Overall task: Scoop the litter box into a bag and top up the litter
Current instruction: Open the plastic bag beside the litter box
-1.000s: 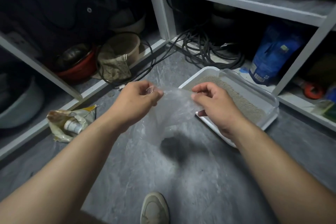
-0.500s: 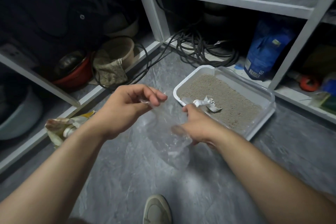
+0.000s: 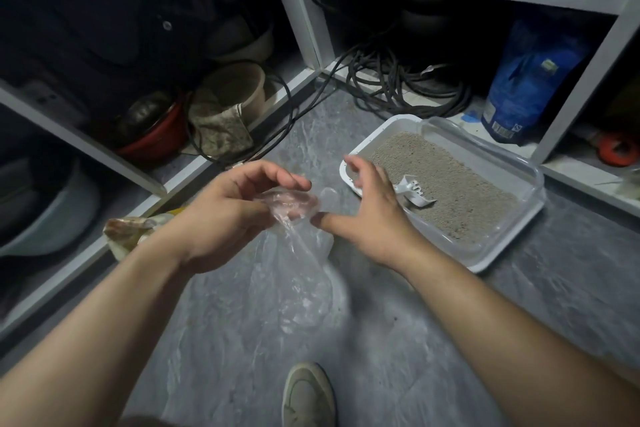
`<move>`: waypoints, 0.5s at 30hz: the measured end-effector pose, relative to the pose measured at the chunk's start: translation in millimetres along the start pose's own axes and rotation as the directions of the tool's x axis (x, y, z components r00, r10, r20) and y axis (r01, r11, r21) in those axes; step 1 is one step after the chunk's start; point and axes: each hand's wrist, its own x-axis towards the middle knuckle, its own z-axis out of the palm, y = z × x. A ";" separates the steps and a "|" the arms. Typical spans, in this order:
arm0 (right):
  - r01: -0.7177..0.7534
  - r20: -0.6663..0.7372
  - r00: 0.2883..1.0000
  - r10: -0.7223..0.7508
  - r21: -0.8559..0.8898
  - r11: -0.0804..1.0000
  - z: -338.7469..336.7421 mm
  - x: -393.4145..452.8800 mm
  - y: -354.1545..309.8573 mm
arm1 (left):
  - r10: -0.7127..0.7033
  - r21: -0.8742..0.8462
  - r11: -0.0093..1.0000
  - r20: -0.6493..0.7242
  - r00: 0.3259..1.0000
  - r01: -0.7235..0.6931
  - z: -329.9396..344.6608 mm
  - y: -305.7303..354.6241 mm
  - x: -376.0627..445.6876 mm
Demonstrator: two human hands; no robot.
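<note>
While the bag hangs open-mouthed over the grey floor (image 3: pixel 433 340):

Far left: crumpled packet (image 3: pixel 130 230) on the floor by the shelf frame (image 3: pixel 86 146); red bowl (image 3: pixel 156 140) and stained cloth (image 3: pixel 221 130) on the low shelf behind.

Left hand (image 3: pixel 228 215): pinches the rim of the clear plastic bag (image 3: pixel 298 274) between thumb and curled fingers — bag body drooping below, blurred at the bottom.

Right hand (image 3: pixel 374 215): fingers spread and loose, gripping nothing; thumb tip just beside the bag's mouth. A second ago pinching the rim opposite the left hand, since let go and swung toward the tray.

Litter box (image 3: pixel 512 218): white tray on the floor, right of the hands, filled with grey litter (image 3: pixel 460 191); white scoop (image 3: pixel 414 192) lying on the litter, just beyond the right hand, untouched.

Far right: blue bag (image 3: pixel 530 80) on the bottom shelf, coiled black cable (image 3: pixel 398 87) to its left.

Meaning for the task: bag-opening apparently done, one-handed hold now — likely reach for the scoop next; no scooping yet, top-up still ahead.
</note>
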 end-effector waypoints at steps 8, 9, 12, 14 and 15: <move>-0.162 -0.085 0.982 0.171 0.099 0.982 3.4 8.9 -3.9 | 0.090 0.304 0.951 -0.449 0.889 0.057 -4.2 -1.7 12.3; -0.193 -0.076 0.977 0.199 0.080 0.978 2.3 10.0 -1.8 | 0.081 0.256 0.966 -0.461 0.884 0.045 -4.3 0.2 11.5; -0.284 -0.039 0.955 0.293 0.155 0.946 -4.5 9.2 -3.7 | 0.009 0.375 0.919 -0.323 0.947 0.119 8.6 8.5 4.6; -0.319 0.033 0.945 0.326 0.320 0.892 -6.9 8.1 -6.1 | -0.008 0.631 0.760 -0.229 0.973 0.154 20.1 5.5 1.7; -0.326 0.090 0.944 0.316 0.390 0.861 -7.8 7.5 -7.0 | -0.016 0.680 0.708 -0.254 0.967 0.190 21.5 0.4 3.6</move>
